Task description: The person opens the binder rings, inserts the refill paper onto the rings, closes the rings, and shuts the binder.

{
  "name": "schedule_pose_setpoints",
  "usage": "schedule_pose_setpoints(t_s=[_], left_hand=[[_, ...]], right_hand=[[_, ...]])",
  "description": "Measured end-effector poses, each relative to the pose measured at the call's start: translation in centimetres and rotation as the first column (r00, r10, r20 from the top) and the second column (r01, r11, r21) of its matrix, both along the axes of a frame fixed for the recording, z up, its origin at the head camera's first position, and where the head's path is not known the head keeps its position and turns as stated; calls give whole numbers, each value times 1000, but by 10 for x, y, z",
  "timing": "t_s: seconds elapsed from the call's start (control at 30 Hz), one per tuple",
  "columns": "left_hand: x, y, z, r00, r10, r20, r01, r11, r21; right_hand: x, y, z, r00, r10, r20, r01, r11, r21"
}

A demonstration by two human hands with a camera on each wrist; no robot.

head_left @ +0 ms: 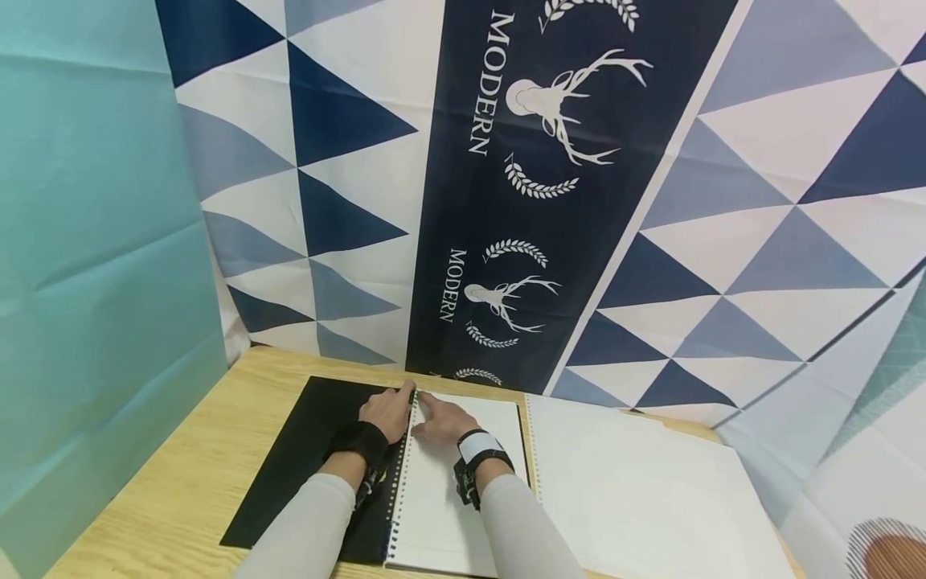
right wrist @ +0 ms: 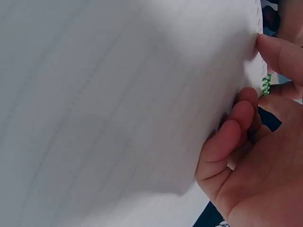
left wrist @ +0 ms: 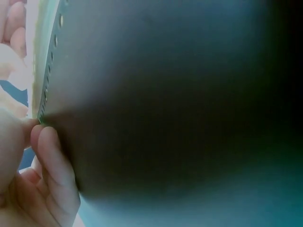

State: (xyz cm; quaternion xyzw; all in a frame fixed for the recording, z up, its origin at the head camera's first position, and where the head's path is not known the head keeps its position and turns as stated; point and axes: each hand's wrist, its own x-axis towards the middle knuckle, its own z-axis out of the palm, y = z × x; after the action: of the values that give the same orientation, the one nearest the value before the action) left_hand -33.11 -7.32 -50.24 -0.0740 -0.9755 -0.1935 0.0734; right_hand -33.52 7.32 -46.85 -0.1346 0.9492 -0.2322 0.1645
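Observation:
A notebook with a black cover folded out to the left and white punched pages on the right lies on the table. At the far end of the punched edge sits a small green coil. My left hand pinches the coil end between thumb and fingertips, beside the cover holes. My right hand holds the page edge there, its thumb on the punched margin and index finger by the coil. Its other fingers curl against the faintly lined page.
A larger white sheet with punched holes along its left edge lies to the right. Dark blue bits show at the near end of the notebook's punched edge. A patterned cloth wall stands right behind the wooden table.

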Motion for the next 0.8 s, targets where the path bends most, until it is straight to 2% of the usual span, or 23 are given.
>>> schedule_pose_setpoints(t_s=[0.37,0.6,0.8], left_hand=[[-1,4,-1,1000,-21,-15,21,1000,1],[-4,7,0,1000,10,16,-10,1000,-27],[-5,7,2,998,32,48,-30,999,-44]], right_hand=[[-1,4,4,999,-28,22,28,1000,9],[1,0,1,998,-60,-3,60,997,40],[4,-2,-3,999,-28,-36,31,997,66]])
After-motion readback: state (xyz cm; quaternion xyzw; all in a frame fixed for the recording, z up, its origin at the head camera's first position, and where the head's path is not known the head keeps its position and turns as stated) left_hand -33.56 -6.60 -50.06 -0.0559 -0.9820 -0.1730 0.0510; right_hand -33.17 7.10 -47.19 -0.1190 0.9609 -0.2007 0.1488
